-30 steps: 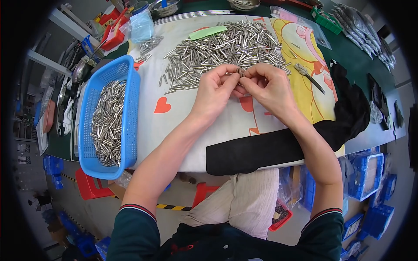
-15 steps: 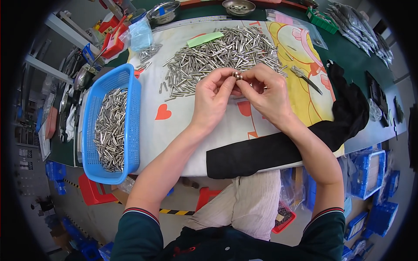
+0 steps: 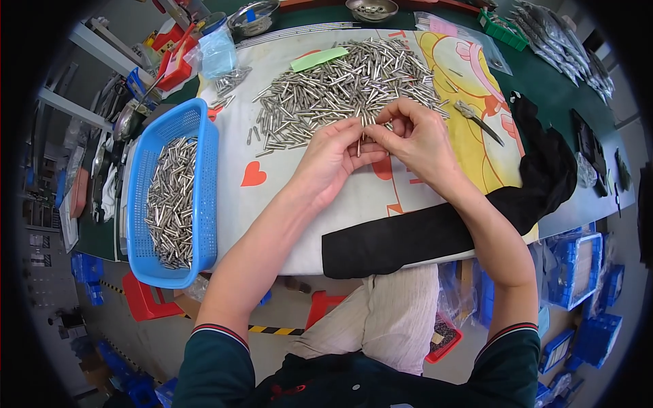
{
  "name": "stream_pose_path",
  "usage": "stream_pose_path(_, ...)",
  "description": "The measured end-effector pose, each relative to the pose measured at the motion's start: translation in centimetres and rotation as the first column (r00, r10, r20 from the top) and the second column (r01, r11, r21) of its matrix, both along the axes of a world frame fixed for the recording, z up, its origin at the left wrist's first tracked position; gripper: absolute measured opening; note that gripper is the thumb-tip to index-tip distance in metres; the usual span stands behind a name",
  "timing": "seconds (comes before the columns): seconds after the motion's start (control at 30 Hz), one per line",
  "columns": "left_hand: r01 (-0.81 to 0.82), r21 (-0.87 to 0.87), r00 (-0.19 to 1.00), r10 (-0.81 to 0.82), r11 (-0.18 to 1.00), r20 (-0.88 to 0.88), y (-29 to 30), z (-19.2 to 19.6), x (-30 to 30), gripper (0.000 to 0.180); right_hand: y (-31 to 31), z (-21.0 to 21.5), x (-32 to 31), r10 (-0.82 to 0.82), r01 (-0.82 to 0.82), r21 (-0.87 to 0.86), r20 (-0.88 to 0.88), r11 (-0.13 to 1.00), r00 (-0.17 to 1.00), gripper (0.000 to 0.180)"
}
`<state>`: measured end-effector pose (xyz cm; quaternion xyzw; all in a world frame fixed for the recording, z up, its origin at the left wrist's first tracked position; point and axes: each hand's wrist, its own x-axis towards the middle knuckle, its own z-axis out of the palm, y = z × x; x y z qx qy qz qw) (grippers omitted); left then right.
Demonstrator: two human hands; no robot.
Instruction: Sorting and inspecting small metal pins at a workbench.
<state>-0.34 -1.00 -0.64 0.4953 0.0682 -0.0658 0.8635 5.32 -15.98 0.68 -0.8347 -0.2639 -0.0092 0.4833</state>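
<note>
My left hand (image 3: 328, 158) and my right hand (image 3: 423, 141) meet at the near edge of a wide heap of metal pins (image 3: 354, 81). A few slim silvery metal pins (image 3: 360, 145) stand between the fingertips, pointing toward me. The right thumb and fingers pinch them from the right. The left fingers curl beneath and beside them from the left; how many pins each hand holds is hidden. On the heap's far side lies a pale green paper strip (image 3: 318, 59).
At the left stands a blue plastic basket (image 3: 207, 197) holding many pins. Pliers (image 3: 479, 122) and a black cloth sleeve (image 3: 401, 241) lie on the printed cloth (image 3: 272, 211) at the right. Metal bowls (image 3: 372, 9) and a green bin (image 3: 503, 30) stand at the back.
The pins, formerly seen end-on between both hands' fingertips, now point toward me. My left hand has turned, its fingers now lower beneath them. Both hands have shifted slightly nearer me.
</note>
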Motion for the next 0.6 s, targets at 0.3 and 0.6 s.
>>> stream_pose_path(0.3,0.028,-0.280,0.991,-0.064,0.960,-0.119,1.0,-0.6,0.4,0.018,0.3,0.2,-0.6,0.153,-0.243,0.053,0.644,0.969,0.749,0.011)
stream_pose_path(0.6,0.005,-0.392,0.993,-0.051,0.920,-0.107,0.4,-0.8,0.2,0.017,0.5,-1.0,-1.0,0.179,-0.099,-0.151,0.753,0.984,0.633,0.017)
